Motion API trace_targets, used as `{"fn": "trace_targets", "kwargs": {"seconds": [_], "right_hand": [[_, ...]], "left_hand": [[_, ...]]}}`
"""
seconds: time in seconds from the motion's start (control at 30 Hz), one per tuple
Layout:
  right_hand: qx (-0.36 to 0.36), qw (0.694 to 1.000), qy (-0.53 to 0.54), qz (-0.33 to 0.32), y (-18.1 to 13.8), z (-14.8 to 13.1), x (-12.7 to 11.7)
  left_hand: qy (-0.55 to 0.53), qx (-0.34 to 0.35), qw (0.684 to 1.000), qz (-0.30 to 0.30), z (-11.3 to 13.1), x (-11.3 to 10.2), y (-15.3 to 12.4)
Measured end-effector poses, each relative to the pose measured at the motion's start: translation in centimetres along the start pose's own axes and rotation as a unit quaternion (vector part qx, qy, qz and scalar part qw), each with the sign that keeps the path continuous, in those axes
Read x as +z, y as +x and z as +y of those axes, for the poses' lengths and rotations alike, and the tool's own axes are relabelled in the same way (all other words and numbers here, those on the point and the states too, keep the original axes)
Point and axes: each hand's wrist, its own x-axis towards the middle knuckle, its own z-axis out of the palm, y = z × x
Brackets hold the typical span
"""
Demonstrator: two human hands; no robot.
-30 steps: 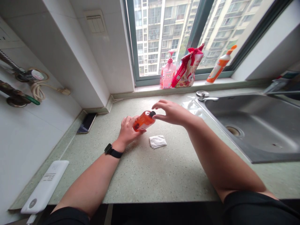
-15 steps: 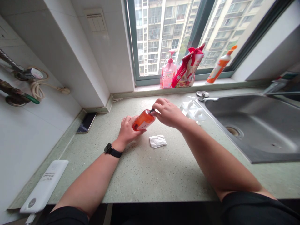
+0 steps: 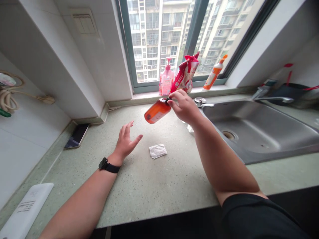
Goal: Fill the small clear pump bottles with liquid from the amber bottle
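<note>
An orange, see-through bottle (image 3: 157,112) with a pale label and dark cap hangs tilted above the counter, its base toward the lower left. My right hand (image 3: 183,105) grips it by the cap end, fingers closed. Apart from the bottle, my left hand (image 3: 126,141) is open over the counter, thumb and fingers spread, with nothing in it. A folded white tissue (image 3: 158,151) lies on the counter between my forearms. Behind my right wrist, some clear or white items are mostly hidden.
On the sill stand a pink pump bottle (image 3: 166,79), a red bag (image 3: 185,76) and an orange-and-white bottle (image 3: 213,75). A steel sink (image 3: 264,127) is on the right. Along the left lie a phone (image 3: 77,135) and a white power bank (image 3: 27,207).
My left hand has let go of the bottle and moved back with its fingers spread. My right hand has raised the bottle by its cap end. The camera view has shifted right.
</note>
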Motion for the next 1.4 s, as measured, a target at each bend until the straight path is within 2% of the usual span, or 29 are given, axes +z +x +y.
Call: {"fn": "trace_targets", "kwargs": {"seconds": [0.17, 0.4, 0.8, 1.03, 1.17, 1.27, 1.4], "right_hand": [[0.063, 0.996, -0.059, 0.032, 0.1, 3.5, -2.1], [0.146, 0.984, -0.103, -0.001, -0.3, 6.2, -1.5], [0.152, 0.981, -0.111, -0.053, -0.6, 7.4, -0.4], [0.162, 0.978, -0.102, -0.088, -0.6, 6.6, -1.0], [0.148, 0.984, -0.093, -0.04, -0.6, 5.3, -2.2], [0.095, 0.991, -0.09, 0.023, -0.7, 2.8, -3.7], [0.015, 0.999, -0.032, 0.042, -1.3, -2.3, -5.7]], "left_hand": [[0.008, 0.002, 1.0, -0.014, -0.4, 0.2, 0.1], [0.014, 0.012, 1.0, -0.025, -0.6, 0.4, 0.2], [0.012, 0.002, 0.999, -0.035, -0.7, 0.5, 0.2], [0.013, 0.004, 0.999, -0.032, -0.8, 0.5, 0.2], [-0.003, 0.006, 1.0, -0.027, -0.5, 0.4, 0.5], [-0.025, 0.005, 1.0, -0.018, 0.1, 0.0, 0.7], [-0.064, 0.0, 0.998, -0.028, 0.9, -0.4, 0.7]]}}
